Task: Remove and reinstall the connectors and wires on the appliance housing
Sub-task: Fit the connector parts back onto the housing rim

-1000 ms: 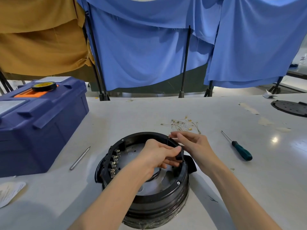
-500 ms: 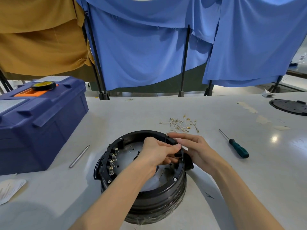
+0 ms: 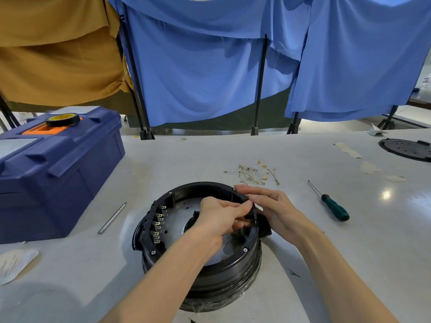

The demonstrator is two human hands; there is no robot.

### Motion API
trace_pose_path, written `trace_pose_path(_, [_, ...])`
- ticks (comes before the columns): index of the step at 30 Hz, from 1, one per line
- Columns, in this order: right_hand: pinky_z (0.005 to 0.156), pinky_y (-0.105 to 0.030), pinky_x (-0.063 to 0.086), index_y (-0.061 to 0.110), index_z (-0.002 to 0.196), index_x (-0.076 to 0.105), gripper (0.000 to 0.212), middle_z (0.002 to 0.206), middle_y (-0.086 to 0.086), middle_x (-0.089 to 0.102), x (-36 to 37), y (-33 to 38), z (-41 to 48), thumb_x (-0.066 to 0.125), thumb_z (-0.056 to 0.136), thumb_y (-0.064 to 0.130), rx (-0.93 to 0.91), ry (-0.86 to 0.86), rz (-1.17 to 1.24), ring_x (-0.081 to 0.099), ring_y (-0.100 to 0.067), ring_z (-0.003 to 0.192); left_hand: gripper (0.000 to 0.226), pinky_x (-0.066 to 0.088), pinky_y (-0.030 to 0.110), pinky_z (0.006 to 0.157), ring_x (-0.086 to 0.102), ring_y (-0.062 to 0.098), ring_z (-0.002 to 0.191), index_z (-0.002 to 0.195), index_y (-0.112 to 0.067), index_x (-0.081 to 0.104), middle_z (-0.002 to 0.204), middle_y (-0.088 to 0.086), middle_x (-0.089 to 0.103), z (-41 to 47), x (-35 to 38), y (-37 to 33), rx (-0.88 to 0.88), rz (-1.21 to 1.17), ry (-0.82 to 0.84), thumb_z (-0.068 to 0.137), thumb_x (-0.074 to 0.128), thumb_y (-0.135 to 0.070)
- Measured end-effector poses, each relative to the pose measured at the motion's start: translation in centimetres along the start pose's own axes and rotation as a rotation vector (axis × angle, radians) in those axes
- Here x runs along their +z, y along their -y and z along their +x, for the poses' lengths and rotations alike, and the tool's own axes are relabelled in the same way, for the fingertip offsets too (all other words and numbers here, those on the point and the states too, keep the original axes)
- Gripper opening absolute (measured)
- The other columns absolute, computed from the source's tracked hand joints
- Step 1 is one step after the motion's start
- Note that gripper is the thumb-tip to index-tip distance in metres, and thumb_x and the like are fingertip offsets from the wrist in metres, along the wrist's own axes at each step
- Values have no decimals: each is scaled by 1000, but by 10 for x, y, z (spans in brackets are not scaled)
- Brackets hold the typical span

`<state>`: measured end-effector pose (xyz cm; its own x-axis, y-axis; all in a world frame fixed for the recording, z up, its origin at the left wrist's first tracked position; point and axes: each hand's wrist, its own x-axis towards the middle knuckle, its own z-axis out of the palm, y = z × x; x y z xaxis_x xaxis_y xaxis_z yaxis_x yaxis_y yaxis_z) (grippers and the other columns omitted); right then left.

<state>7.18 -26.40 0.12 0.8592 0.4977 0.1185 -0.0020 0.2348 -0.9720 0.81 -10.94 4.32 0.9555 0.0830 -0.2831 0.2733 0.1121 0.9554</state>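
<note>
Appliance housing (image 3: 221, 276), left hand (image 3: 221, 217) and right hand (image 3: 277, 210) at its right rim

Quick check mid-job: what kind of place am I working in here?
Probably a repair or assembly workbench: a dark blue plastic toolbox sits on the pale grey table, a green-handled screwdriver lies near the round black appliance housing, and blue cloth sheets hang behind.
</note>
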Motion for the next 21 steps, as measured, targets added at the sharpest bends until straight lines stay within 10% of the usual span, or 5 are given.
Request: trace_pose_path(21, [103,-38,48,8,112,72,28,128,-4,65,1,1,-3,62,86,11,-21,9,-12,61,-20,118,11,52,17,55,66,13,56,82,-6,73,61,5,70,-1,-2,1,67,68,16,79,78,-15])
